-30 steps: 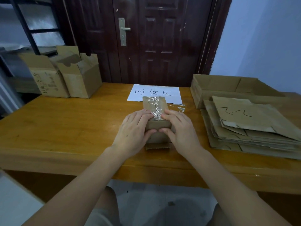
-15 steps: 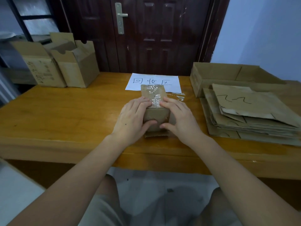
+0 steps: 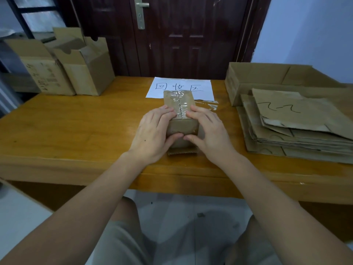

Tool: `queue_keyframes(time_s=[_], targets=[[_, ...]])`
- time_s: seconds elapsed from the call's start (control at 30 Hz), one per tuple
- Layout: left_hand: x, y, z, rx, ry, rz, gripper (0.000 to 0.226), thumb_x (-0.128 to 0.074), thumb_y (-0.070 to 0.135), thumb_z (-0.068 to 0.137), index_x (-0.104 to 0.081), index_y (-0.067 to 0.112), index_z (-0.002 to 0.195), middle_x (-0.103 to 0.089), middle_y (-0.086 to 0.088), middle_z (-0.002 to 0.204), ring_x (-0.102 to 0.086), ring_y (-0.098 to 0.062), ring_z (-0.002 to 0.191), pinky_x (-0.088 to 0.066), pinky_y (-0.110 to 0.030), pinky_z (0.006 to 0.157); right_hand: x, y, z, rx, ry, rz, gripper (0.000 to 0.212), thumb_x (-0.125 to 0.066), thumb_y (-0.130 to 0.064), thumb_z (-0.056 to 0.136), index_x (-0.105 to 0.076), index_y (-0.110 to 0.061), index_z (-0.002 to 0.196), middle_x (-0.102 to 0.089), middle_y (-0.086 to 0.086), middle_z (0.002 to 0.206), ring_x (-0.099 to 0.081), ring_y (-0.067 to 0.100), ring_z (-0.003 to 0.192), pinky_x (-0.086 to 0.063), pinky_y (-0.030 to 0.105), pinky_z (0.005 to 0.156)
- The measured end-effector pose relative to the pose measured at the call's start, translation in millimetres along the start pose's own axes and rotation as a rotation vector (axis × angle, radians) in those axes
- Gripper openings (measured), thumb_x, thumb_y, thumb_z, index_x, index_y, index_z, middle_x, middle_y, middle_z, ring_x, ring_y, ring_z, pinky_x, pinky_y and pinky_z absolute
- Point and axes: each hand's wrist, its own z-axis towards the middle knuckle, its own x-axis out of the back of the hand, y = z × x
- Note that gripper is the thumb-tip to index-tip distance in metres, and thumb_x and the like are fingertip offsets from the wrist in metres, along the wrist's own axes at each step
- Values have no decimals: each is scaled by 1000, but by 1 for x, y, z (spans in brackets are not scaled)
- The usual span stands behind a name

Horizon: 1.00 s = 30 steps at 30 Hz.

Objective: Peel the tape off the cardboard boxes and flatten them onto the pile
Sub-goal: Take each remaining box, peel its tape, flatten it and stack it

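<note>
- A wooden counter carries everything.
- A small taped cardboard box is set at its middle, partly over a white sheet of paper with handwritten characters.
- A loose strip of clear tape is laid just right of the box.
- Two open boxes are stood far left.
- A pile of flattened cardboard is laid right, with an open shallow box behind it.

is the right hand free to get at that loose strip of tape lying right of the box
Probably yes. The loose tape lies bare on the table just beyond the right hand, nothing between, but that hand would first have to let go of the box.
</note>
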Motion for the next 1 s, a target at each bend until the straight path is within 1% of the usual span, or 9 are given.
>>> queue_keyframes(time_s=[0.27,0.5,0.63,0.83,0.9,1.0], targets=[[-3,-3,0,-44,43,11,60,-66,45,97,-52,4,138,-56,-16,141,-49,-33,136,-40,-48,112,-4,-1,-1,9,24,5,66,-83,-24,82,-55,-18,141,-49,3,150,-42,23,140,-38,50,115],[-5,-3,0,-57,51,24,58,-65,44,99,-52,2,137,-55,-18,140,-48,-35,136,-40,-50,111,-7,1,0,19,54,-11,58,-79,-22,86,-57,-16,140,-52,5,149,-45,24,138,-39,52,114],[-6,-2,0,-54,70,30,55,-65,42,99,-52,2,135,-56,-18,138,-49,-35,135,-39,-49,110,-8,-1,0,18,74,-40,51,-74,-17,90,-58,-16,138,-53,5,148,-46,23,138,-36,55,116],[-8,-3,2,-71,117,63,53,-62,45,99,-57,3,130,-60,-16,134,-52,-34,130,-39,-47,108,-6,-2,0,14,68,-74,46,-70,-19,94,-58,-18,139,-53,3,149,-45,22,141,-31,53,119],[-10,-3,2,-79,129,66,52,-61,46,100,-57,4,129,-60,-15,134,-53,-33,130,-39,-47,107,-4,-2,0,2,41,-66,48,-69,-22,95,-56,-19,141,-51,2,151,-42,22,143,-28,52,121],[-11,-3,3,-79,142,79,51,-61,48,100,-58,5,128,-61,-13,132,-54,-32,128,-40,-47,105,-1,-3,-1,-13,-24,-101,59,-74,-31,91,-50,-22,145,-45,-1,156,-38,19,146,-24,49,123]])
